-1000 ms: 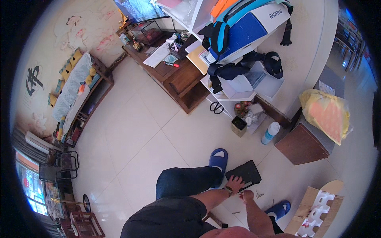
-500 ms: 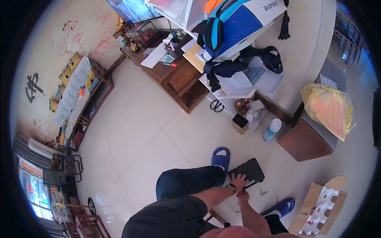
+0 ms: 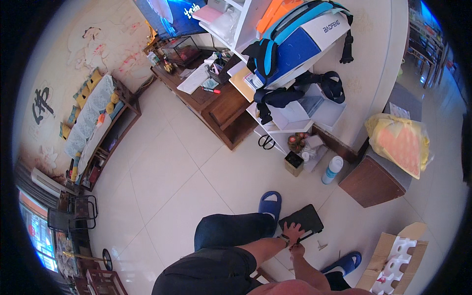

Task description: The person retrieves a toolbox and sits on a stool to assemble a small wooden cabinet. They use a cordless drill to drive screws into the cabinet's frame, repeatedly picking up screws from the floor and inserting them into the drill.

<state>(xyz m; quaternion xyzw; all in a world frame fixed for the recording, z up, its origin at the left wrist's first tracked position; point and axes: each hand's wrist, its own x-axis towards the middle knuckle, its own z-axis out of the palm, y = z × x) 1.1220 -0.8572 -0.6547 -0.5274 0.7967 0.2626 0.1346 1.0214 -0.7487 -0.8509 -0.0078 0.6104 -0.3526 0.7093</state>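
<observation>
Spread wide, the left hand rests on a black case lying on the tiled floor just beside the left blue slipper. From my distant station I cannot tell whether the right hand, just below the left, grips anything. Small slim pieces lie to its right, and an open cardboard carton with white molded inserts stands beyond the right blue slipper.

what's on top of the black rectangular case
The left hand, spread wide, rests on the near side of the black rectangular case; the part beneath the hand is covered.
</observation>
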